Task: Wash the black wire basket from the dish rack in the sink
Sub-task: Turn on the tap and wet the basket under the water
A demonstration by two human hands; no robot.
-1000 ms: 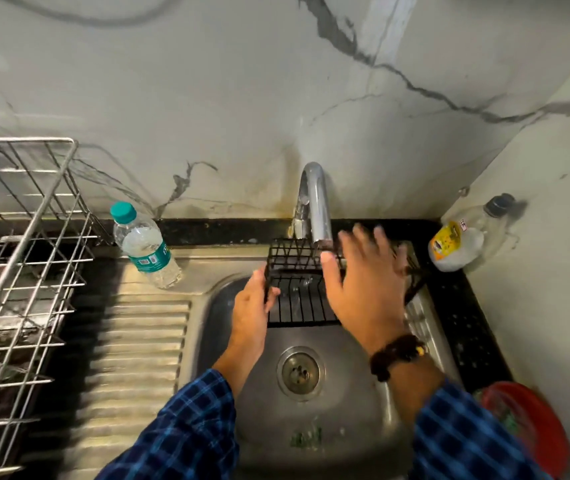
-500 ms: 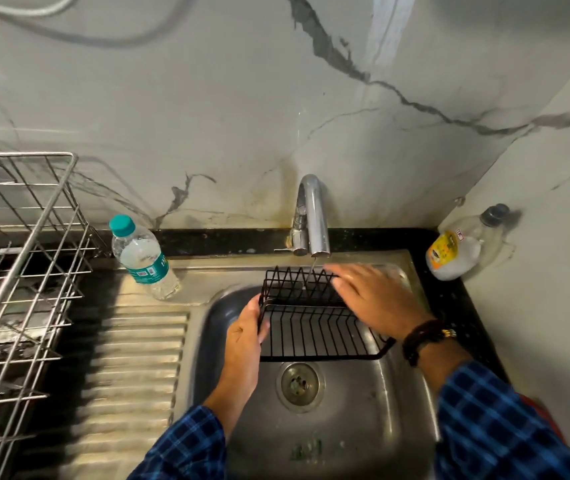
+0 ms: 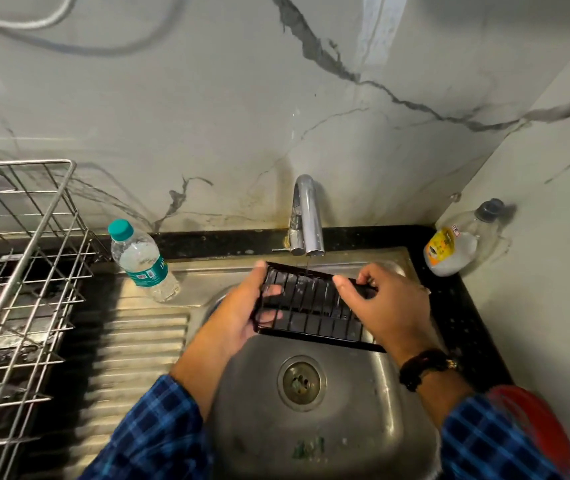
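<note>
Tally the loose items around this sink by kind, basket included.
Bottles: 2, water bottle, corner bottle
Black wire basket: 1, held by left hand and right hand
Dish rack: 1
Red item: 1
Total: 5

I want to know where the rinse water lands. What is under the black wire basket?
Under the black wire basket lies the steel sink, its drain just nearer the camera. The basin floor directly beneath is covered by the basket and both hands.

Dim, warm light, glare on faucet (image 3: 308,216) — wide-angle bending at edges, sleeves motion-blurred
</note>
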